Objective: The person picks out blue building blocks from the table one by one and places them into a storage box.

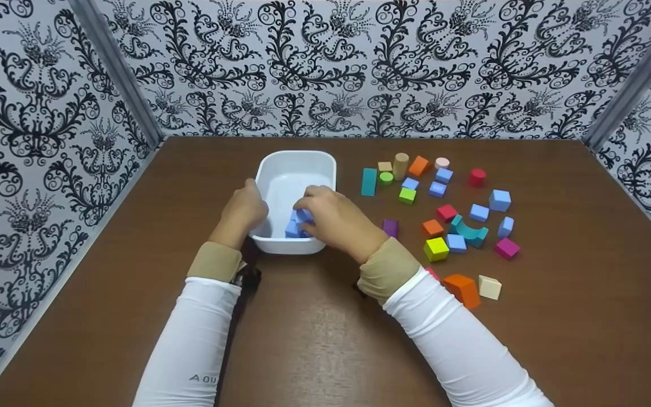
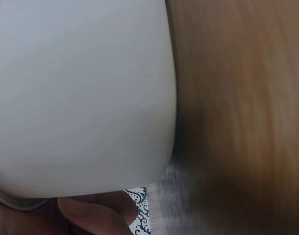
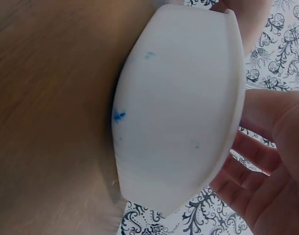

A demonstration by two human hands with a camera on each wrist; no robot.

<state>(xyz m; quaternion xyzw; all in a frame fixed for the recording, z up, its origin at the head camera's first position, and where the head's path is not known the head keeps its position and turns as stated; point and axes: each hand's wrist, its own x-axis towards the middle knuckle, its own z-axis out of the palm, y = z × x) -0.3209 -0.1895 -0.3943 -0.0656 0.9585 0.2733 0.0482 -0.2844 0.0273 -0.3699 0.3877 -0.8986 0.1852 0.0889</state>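
On the brown table stands a white plastic tray (image 1: 289,246), its outer wall (image 2: 86,107) filling much of the left wrist view. My left hand (image 1: 244,208) grips the tray's left rim. Over the tray's front right corner, my right hand (image 1: 341,219) pinches a blue block (image 1: 304,215) between thumb and fingers. Another blue block (image 1: 292,229) lies on the tray floor just below it; the fingers partly hide this corner. In the right wrist view the right hand (image 3: 272,161) reaches over the rim, its fingertips hidden behind the tray wall (image 3: 174,107).
Right of the tray, several loose blocks are scattered, among them a teal rectangular block (image 1: 368,182), a wooden cylinder (image 1: 400,167), a teal arch (image 1: 468,231), a yellow cube (image 1: 436,249) and a red cylinder (image 1: 477,177). A large orange block (image 1: 462,290) lies beside the right forearm. Patterned walls bound the table.
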